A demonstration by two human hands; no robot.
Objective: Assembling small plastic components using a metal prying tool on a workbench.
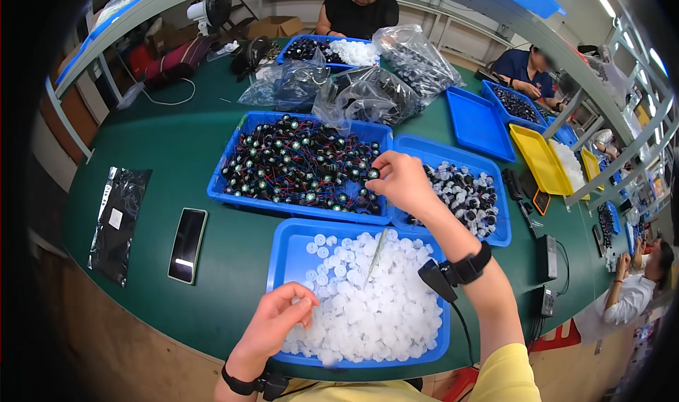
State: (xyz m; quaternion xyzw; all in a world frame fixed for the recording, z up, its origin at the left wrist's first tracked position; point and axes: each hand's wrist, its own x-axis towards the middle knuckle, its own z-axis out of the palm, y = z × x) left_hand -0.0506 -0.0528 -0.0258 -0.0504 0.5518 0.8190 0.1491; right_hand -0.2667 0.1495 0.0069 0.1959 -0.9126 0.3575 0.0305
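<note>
My right hand (404, 184) reaches over the right edge of a blue bin (283, 209). Its thumb and fingers pinch a small round black part (373, 175) above a heap of like parts with red and blue wires (283, 154). Nearer to me, my left hand (284, 318) hovers at the left side of a blue tray (281, 250) of white plastic caps (375, 296). The left fingers are closed together; whatever they may hold is hidden. A thin pale strip (377, 255) lies on the caps.
Right of the bin, a blue tray (503, 218) holds black parts with white caps. A phone (188, 246) and a black plastic bag (117, 222) lie left. Clear bags (368, 94) sit behind the bin. Other people (361, 9) work across the table and at right.
</note>
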